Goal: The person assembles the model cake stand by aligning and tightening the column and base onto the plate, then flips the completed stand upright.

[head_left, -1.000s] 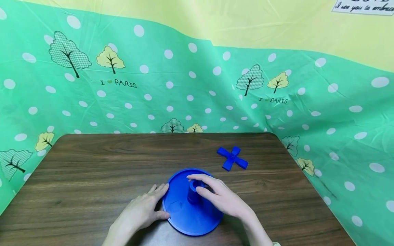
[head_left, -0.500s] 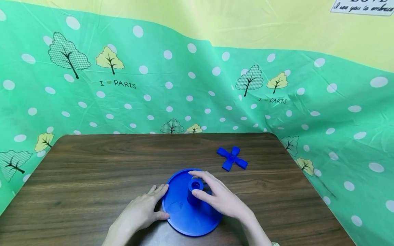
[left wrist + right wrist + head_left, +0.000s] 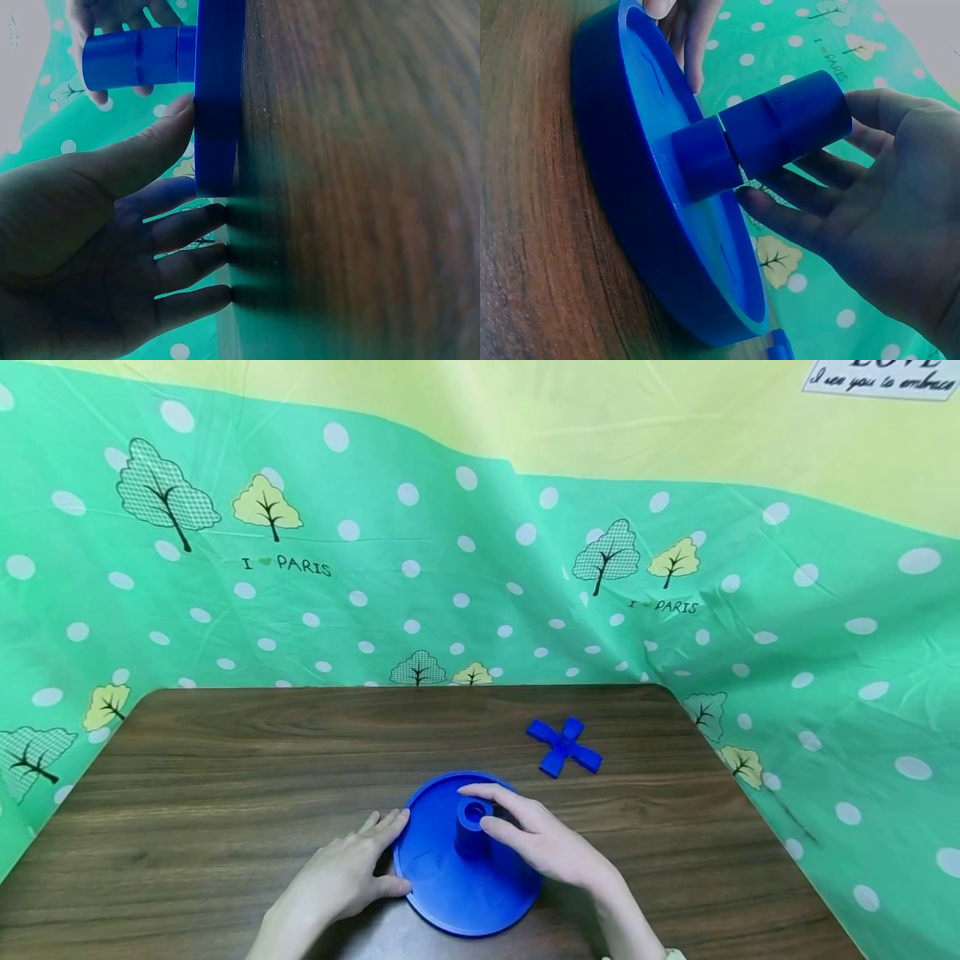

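Observation:
A round blue disc base (image 3: 438, 889) with a raised rim lies on the table in the head view. From its middle rises a short blue stub (image 3: 705, 159). A hollow blue tube (image 3: 791, 120) stands on the stub, with a thin slit of light at their joint. My right hand (image 3: 551, 842) holds the tube near its top, thumb on one side and fingers round the far side. My left hand (image 3: 352, 864) rests at the disc's left edge, fingers straight and spread. Its thumb (image 3: 154, 142) touches the rim.
A blue cross-shaped piece (image 3: 564, 747) with flat arms lies behind the disc to the right. The dark wooden table (image 3: 262, 760) has a rounded far edge. Behind it hangs a green and yellow printed cloth (image 3: 420, 552).
The right thumb has slid to the front of the tube and back to its right side, the fingers shifting along. The tube's top has moved slightly left. The left hand stays at the rim.

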`<state>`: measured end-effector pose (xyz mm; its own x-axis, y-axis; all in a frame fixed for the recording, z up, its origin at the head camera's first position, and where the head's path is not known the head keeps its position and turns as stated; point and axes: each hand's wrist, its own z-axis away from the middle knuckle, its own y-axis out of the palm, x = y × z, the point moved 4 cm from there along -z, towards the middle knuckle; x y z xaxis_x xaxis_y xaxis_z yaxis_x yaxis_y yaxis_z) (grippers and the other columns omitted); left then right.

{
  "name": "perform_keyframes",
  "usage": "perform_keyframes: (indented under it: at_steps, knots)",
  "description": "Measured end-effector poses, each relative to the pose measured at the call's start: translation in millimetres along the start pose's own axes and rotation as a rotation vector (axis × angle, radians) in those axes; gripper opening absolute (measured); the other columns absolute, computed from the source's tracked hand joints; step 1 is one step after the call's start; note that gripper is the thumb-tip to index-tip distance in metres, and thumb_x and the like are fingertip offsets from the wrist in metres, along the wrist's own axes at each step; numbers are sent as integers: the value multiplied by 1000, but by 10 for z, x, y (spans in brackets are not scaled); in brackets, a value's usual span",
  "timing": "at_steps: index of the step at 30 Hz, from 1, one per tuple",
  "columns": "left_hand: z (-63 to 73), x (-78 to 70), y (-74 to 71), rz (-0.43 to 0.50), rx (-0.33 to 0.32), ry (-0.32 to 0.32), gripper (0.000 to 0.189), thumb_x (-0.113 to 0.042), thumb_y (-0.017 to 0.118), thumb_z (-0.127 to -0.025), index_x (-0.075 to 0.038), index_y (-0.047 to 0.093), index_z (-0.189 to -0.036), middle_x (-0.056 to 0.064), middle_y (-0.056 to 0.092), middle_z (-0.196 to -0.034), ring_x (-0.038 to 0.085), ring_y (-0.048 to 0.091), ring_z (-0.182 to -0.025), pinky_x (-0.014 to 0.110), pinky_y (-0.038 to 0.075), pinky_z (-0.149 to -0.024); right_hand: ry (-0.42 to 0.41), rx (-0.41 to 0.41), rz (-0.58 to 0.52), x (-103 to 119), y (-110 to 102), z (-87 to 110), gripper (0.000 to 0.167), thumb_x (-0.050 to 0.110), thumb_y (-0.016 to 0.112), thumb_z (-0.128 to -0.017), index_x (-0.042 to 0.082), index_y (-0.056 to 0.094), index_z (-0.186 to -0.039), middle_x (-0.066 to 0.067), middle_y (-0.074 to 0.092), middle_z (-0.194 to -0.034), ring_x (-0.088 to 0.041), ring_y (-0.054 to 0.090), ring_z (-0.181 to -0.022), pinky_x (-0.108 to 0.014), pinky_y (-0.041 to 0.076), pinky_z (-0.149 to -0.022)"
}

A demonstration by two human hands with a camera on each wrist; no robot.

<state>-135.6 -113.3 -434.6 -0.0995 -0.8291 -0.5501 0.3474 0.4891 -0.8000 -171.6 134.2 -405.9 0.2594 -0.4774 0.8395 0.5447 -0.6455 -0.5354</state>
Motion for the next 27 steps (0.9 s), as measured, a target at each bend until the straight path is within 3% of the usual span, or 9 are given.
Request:
perform_keyframes:
  at_steps: [7,10,14,18,22,27]
  knots:
    - [-16,9,6,-2,17,-15,88,-47,82,-83,-21,44,-158,11,44,-163,45,39,-151,80,33,-108,26,-87,23,-10,4,-13,38,41,62,-103,30,54,-138,6,61,-139,-19,62,-123,-38,53,-99]
    - [-18,8,6,-5,19,-18,88,-47,82,-83,-21,44,-158,11,44,-163,45,39,-151,80,33,-108,31,-97,35,-8,9,-10,44,44,63,-101,34,51,-142,3,59,-145,-23,61,-127,-46,54,-102]
    - [-18,5,6,-5,20,-17,88,-47,82,-83,-21,44,-157,11,44,-163,44,38,-151,80,34,-108,4,-65,36,7,15,3,51,43,59,-104,36,44,-152,5,49,-158,-27,50,-145,-59,45,-114]
    - [-14,-1,4,-4,15,-12,87,-47,82,-83,-21,45,-157,11,45,-163,43,38,-152,79,34,-109,-23,-13,35,13,15,9,46,37,51,-108,35,44,-154,9,46,-160,-22,44,-151,-52,40,-120]
    - [-7,-4,1,-7,4,-3,88,-46,83,-82,-20,45,-157,11,45,-162,43,40,-151,78,35,-109,-30,12,32,14,13,8,42,35,49,-109,39,45,-151,9,47,-159,-20,47,-149,-42,44,-117]
    - [-8,1,1,-4,9,-6,88,-47,82,-83,-20,45,-157,11,45,-163,42,38,-152,78,34,-110,-20,-39,23,11,11,-8,37,39,56,-106,38,52,-143,8,55,-152,-22,51,-144,-53,45,-114]
